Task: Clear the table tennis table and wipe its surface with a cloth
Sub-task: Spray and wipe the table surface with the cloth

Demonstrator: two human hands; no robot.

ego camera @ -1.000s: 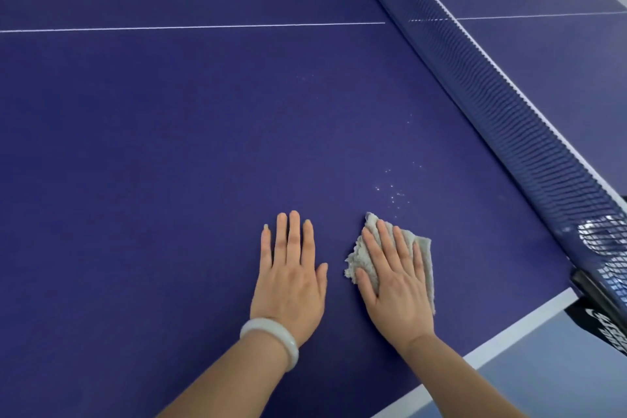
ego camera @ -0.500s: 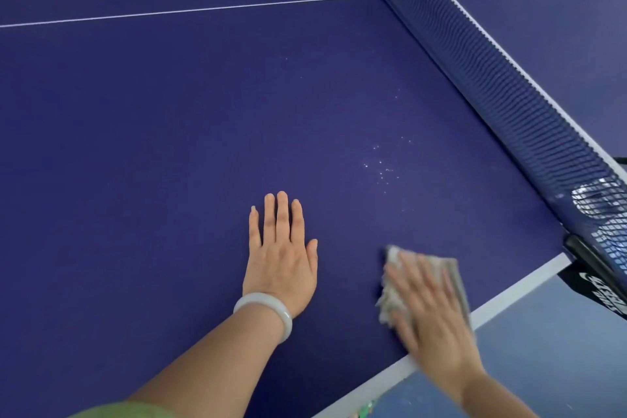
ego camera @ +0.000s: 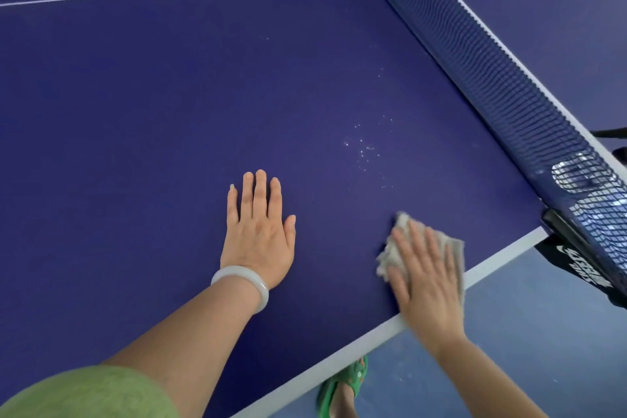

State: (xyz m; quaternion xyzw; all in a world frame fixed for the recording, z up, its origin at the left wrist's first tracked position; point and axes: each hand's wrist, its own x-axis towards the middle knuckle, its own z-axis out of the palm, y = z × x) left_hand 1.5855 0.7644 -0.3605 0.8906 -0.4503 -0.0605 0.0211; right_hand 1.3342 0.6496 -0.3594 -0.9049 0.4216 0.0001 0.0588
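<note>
Wiping is the step in hand, judged from the layout. The right hand (ego camera: 427, 285) lies flat on a crumpled grey cloth (ego camera: 393, 248), fingers straight and slightly spread, pressing it onto the dark blue table tennis table (ego camera: 169, 112). The fingers are not curled round the fabric; the cloth is trapped between palm and surface. A flat palm probably spreads the pressure over the whole pad, which suits sweeping strokes. The hand appears blurred, so fine finger detail cannot be read.

The cloth sits at the near corner of the playing surface, just beside the white edge line (ego camera: 502, 258) and near the post end of the dark blue mesh net (ego camera: 492, 78).

The left hand (ego camera: 259, 234) rests palm down on bare table, fingers straight and close together, holding nothing. A pale white bangle (ego camera: 242, 282) circles its wrist, and a green sleeve (ego camera: 84, 394) shows at the lower left. This hand most likely serves as a brace while the person leans over the surface.

A scatter of small white specks (ego camera: 364, 148) lies on the table between the two hands and the net, apart from the cloth. This patch looks unwiped and is the likely next target. No loose items are visible on the part of the table in view, so the clearing stage appears finished here.

Below the table edge, a green sandal (ego camera: 342, 387) stands on the blue floor (ego camera: 526, 332).
</note>
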